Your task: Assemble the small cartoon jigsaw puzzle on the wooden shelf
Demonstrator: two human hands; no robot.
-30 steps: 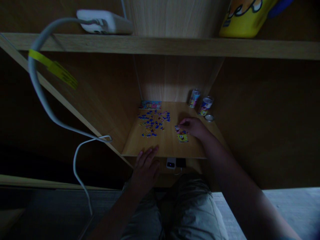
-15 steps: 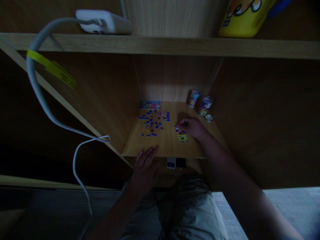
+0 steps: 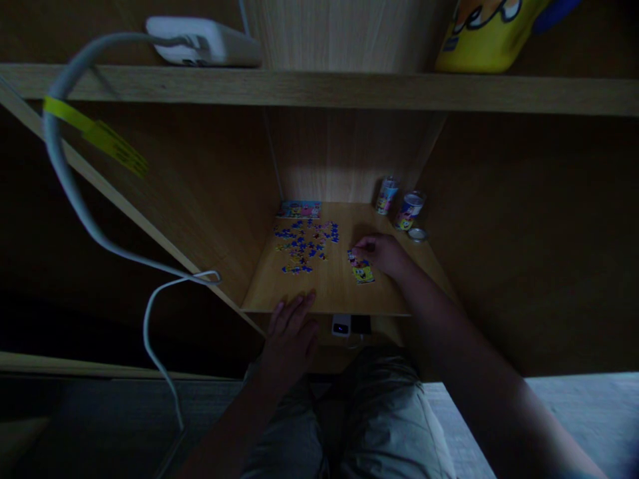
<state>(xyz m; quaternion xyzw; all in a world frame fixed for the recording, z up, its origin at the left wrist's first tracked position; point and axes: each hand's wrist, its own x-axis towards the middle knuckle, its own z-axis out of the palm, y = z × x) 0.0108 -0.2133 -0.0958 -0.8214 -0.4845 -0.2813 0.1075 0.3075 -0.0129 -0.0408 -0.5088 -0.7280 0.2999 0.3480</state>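
My right hand (image 3: 382,255) is over the top of a partly joined puzzle (image 3: 363,271) with a yellow cartoon face, its fingers pinched at the upper edge; whatever they hold is too small to name. Resting on the front edge of the wooden shelf (image 3: 329,293), my left hand (image 3: 292,332) has its fingers apart and holds nothing. Loose puzzle pieces (image 3: 302,246), mostly blue with some yellow, lie scattered left of the joined part. Behind them is a picture card (image 3: 299,209) against the back left.
Two printed cans (image 3: 387,195) (image 3: 410,211) stand at the back right, with a round lid (image 3: 417,234) beside them. Overhead, an upper shelf (image 3: 319,88) carries a white adapter (image 3: 204,41) and a yellow container (image 3: 482,43). A white cable (image 3: 90,213) hangs at left. Below sits a small device (image 3: 341,326).
The view has shifted very slightly. Both hands stay in nearly the same places, and the pieces look unmoved.
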